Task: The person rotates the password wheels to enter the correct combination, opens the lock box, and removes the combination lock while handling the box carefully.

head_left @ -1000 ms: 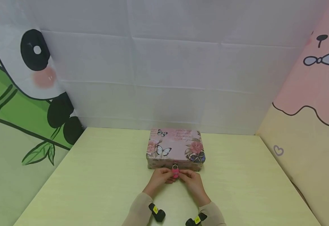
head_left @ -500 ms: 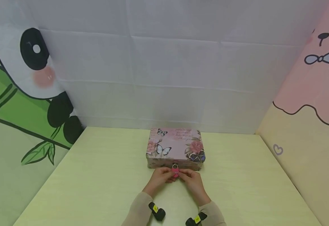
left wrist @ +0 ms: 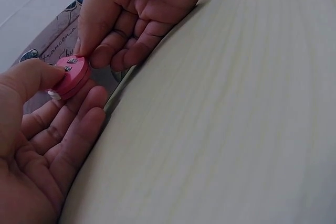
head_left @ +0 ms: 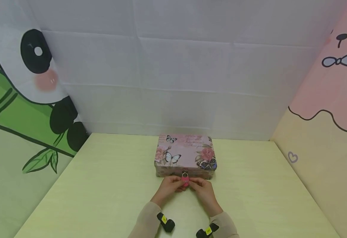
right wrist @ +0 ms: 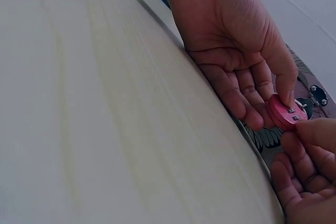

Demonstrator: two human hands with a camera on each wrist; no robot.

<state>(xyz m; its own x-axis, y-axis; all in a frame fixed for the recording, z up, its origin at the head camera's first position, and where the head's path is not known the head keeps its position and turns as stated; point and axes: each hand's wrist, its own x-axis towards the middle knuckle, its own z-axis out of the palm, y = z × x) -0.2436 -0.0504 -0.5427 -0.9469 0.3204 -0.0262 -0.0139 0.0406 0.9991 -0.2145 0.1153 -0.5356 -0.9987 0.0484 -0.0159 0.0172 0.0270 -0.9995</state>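
Observation:
A small pink combination padlock (head_left: 185, 180) with number dials sits at the front of a pink box (head_left: 188, 150) printed with butterflies and roses. Its silver shackle is up by the box's metal clasp (right wrist: 318, 95); whether it is locked I cannot tell. My left hand (head_left: 166, 190) pinches the padlock (right wrist: 285, 113), thumb on its dial face and fingers beneath. From the other side my right hand (head_left: 204, 193) grips the edge of the padlock (left wrist: 72, 77) between thumb and fingers, the thumb tip beside the dials. Fingertips cover part of the padlock.
The box stands on a pale yellow table (head_left: 110, 185), close to the white sheet (head_left: 179, 76) behind it. Walls with cartoon animals flank the table left and right. Black straps with yellow marks sit on both sleeves (head_left: 148, 218).
Both hands stay on the padlock with only very slight finger movement. The box has not moved; the head view has shifted a little.

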